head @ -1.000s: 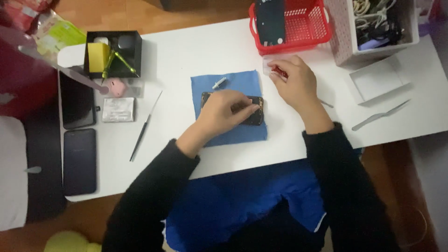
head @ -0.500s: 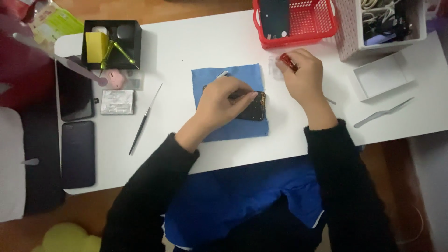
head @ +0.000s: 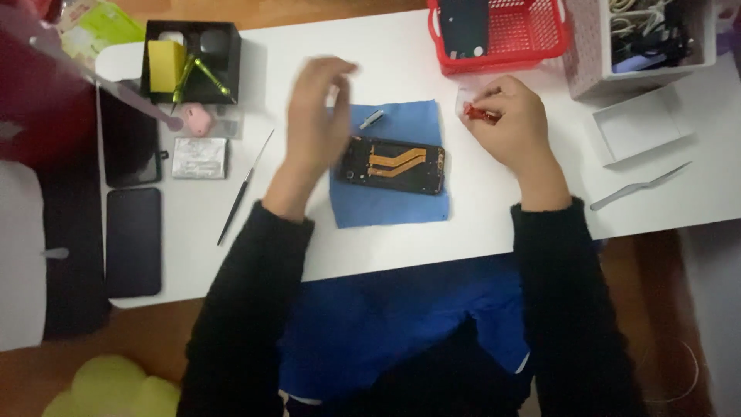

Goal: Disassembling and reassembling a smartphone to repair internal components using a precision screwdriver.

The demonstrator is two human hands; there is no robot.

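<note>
One opened phone point(head: 393, 164), long axis left-right, on blue cloth point(head: 390, 202)

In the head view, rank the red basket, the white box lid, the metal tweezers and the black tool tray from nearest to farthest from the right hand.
From the right hand:
1. Red basket, just above it.
2. White box lid, to its right.
3. Metal tweezers, lower right.
4. Black tool tray, far left.

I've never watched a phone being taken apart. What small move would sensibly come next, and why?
Probably bring the left hand back down to steady the opened phone on the blue cloth: it lies unheld, while the right hand pinches a small red tool beside it.
</note>
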